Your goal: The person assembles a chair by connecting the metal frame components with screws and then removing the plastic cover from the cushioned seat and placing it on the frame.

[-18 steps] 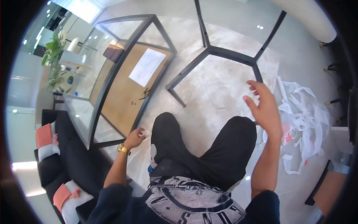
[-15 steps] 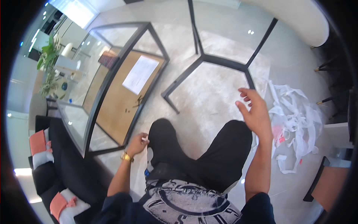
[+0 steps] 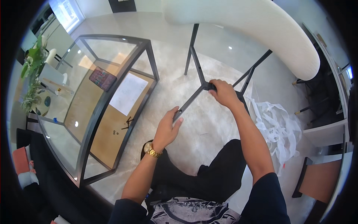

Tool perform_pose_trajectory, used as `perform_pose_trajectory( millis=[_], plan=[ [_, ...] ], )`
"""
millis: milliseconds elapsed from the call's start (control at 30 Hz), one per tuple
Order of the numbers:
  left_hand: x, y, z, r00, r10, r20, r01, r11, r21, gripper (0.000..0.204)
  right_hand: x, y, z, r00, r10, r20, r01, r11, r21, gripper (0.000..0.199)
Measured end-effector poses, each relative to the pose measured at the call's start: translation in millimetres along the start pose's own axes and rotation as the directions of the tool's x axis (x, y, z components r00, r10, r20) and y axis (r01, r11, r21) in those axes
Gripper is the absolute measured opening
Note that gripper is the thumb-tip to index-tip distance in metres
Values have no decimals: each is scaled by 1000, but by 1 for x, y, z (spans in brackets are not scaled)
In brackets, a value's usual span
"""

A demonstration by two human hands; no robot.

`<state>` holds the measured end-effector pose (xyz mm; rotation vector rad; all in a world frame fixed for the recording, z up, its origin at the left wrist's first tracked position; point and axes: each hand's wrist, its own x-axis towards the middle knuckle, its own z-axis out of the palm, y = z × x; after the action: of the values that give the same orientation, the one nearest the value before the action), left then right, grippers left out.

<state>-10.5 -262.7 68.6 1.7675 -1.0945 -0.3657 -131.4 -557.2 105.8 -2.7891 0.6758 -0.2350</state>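
In front of me stands a black metal leg frame [image 3: 192, 100] with angled bars, and a screw hole shows near its closest end. My left hand [image 3: 166, 128] holds that end, thumb on one side and fingers on the other. Higher up, my right hand [image 3: 225, 92] is closed around the frame's crossbar by a joint, its fingers curled over the far side. Beyond the frame spreads a white, rounded padded piece [image 3: 253, 26]; where its underside meets the bars I cannot tell.
To my left stands a glass-topped table [image 3: 130, 61] with a phone [image 3: 102, 78] on it. Its wooden lower shelf [image 3: 102, 143] bears a white sheet [image 3: 128, 93] and small dark screws [image 3: 128, 122]. Crumpled white wrapping [image 3: 279, 127] lies on the right; a black sofa [image 3: 46, 168] is at left.
Both hands have moved forward from beside my knees onto the black frame and closed on it. My view has tilted up, showing more of the white padded piece.
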Motion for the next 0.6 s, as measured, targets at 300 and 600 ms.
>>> perform_pose_trajectory(
  millis=[300,600],
  plan=[
    [-6,-13,-10,981,-191,39,195,969,-153,33,-90,-56,164,929,368,-33,-358,919,166,30],
    [0,-18,-16,980,-163,118,182,968,-173,36,-159,-7,337,772,503,389,-462,864,-200,26]
  ],
)
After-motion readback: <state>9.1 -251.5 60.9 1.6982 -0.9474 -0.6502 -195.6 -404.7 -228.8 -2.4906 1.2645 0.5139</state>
